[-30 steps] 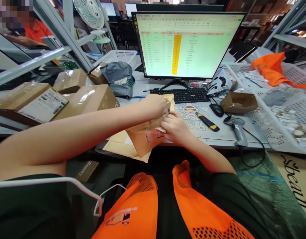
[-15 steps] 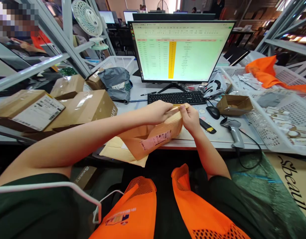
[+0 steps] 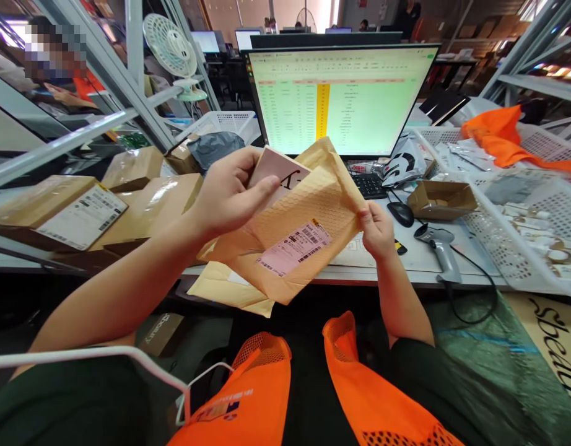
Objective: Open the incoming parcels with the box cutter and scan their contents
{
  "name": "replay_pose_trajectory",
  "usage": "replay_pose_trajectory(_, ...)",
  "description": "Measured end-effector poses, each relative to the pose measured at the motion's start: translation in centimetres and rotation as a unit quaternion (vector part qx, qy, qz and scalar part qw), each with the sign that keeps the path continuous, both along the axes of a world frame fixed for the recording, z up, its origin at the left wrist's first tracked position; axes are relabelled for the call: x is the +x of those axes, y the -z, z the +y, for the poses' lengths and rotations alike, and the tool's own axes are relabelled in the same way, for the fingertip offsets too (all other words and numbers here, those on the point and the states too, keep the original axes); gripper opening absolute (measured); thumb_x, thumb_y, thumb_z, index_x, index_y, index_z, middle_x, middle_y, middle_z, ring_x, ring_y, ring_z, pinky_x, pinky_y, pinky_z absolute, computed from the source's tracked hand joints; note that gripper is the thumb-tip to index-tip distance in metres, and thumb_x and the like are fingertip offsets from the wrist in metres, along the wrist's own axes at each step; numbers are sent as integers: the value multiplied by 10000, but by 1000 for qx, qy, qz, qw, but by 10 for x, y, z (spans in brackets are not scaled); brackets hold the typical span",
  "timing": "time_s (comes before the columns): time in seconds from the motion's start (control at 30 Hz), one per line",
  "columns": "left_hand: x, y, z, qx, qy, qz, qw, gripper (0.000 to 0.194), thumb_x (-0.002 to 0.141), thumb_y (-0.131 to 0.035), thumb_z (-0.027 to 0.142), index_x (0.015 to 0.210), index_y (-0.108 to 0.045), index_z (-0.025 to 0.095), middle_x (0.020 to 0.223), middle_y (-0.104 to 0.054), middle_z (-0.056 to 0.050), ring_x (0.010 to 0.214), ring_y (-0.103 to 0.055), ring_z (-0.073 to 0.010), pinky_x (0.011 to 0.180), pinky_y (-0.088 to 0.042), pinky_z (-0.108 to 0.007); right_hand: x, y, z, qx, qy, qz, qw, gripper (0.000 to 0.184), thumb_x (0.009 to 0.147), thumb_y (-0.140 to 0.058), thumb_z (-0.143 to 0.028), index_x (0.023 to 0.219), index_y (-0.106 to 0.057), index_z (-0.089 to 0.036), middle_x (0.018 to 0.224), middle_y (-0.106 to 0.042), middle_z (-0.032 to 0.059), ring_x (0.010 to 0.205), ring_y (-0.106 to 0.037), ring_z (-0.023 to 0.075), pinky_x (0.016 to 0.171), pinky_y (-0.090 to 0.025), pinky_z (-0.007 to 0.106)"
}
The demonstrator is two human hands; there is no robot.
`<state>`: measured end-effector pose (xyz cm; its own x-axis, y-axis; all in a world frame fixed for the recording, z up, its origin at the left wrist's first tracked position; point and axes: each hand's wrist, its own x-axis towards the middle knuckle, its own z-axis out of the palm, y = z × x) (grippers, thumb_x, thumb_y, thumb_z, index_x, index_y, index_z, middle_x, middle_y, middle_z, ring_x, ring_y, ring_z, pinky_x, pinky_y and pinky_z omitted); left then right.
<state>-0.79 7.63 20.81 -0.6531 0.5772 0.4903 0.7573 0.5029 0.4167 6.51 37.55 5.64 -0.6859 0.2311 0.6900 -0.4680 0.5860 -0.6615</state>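
Observation:
My left hand (image 3: 236, 192) grips a flat pinkish box (image 3: 278, 176) with dark lettering, thumb on its front face. The box's lower part is hidden behind or inside a tan padded envelope (image 3: 308, 210), which carries a shipping label (image 3: 295, 248). My right hand (image 3: 376, 229) pinches the envelope's right edge, fingers closed. Below it, another padded envelope (image 3: 230, 288) lies at the desk's front edge, partly covered.
Taped cardboard boxes (image 3: 57, 210) stand on the left. Behind my hands are a monitor (image 3: 360, 111) and a keyboard (image 3: 369, 184). On the right are a mouse (image 3: 401, 212), a small open carton (image 3: 441, 199), a barcode scanner (image 3: 438, 248) and white baskets (image 3: 513, 248).
The envelope has turned its labelled face up toward me and rises higher. My left hand has moved left off its edge and now holds the pinkish box, which was not visible before.

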Motion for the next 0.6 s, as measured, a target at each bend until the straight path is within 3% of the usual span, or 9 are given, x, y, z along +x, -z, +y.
replay_pose_trajectory(0.07,-9,-9,-7,-49,39,-39,997,381,959,-550,575,1046,-572,204,906,-633,-66,807,-596,-182,650,-434,-282,4,-14,3,31,40,47,998,623,1080,-365,-722,722,-510,-232,608,-494,-4,553,-480,150,519,-336,304)
replay_pose_trajectory(0.17,-24,-16,-4,-187,81,-61,977,352,875,-636,533,859,-615,182,727,-560,-20,718,-545,-153,625,-385,-263,8,-43,2,122,59,88,987,634,1098,-342,-686,667,-456,-236,574,-444,1,522,-439,142,535,-314,328)
replay_pose_trajectory(0.3,-37,-6,11,-278,116,-62,951,220,821,-636,324,664,-590,177,588,-487,-5,642,-495,-138,605,-354,-262,3,-69,-4,229,34,80,970,633,1114,-297,-657,691,-500,-232,597,-477,16,549,-457,150,569,-307,343)
replay_pose_trajectory(0.47,-35,24,7,-277,110,-63,952,235,815,-585,188,588,-525,194,539,-461,-20,595,-468,-160,623,-367,-305,4,-59,0,301,35,52,951,632,1124,-265,-631,668,-454,-236,579,-467,14,536,-427,153,552,-265,349)
replay_pose_trajectory(0.6,-28,35,-2,-264,115,-45,957,267,874,-576,228,618,-509,194,539,-452,-16,555,-433,-152,617,-326,-318,16,-39,10,329,30,72,941,600,1145,-263,-553,647,-390,-243,555,-428,6,517,-384,155,553,-245,365)
